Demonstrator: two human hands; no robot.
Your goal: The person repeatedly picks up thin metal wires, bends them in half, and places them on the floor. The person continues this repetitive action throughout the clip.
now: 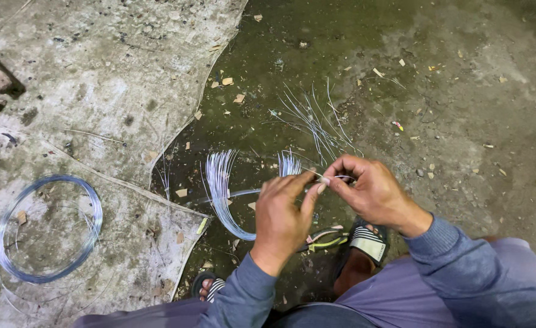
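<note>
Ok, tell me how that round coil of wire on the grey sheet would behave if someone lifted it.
The wire coil looks thin and loosely wound, so it would probably sag and flex rather than stay a rigid ring. Loose strands stray from its edge, so loops may spring apart or tangle. It seems light for its spread.

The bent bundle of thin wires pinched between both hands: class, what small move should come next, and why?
Probably a slight twist or pull by the right hand while the left hand steadies the wire bundle. Both grips meet at one spot where the strands gather, the bundle's cut ends fan out freely, and loose cut wires lie on the ground beyond.
</note>
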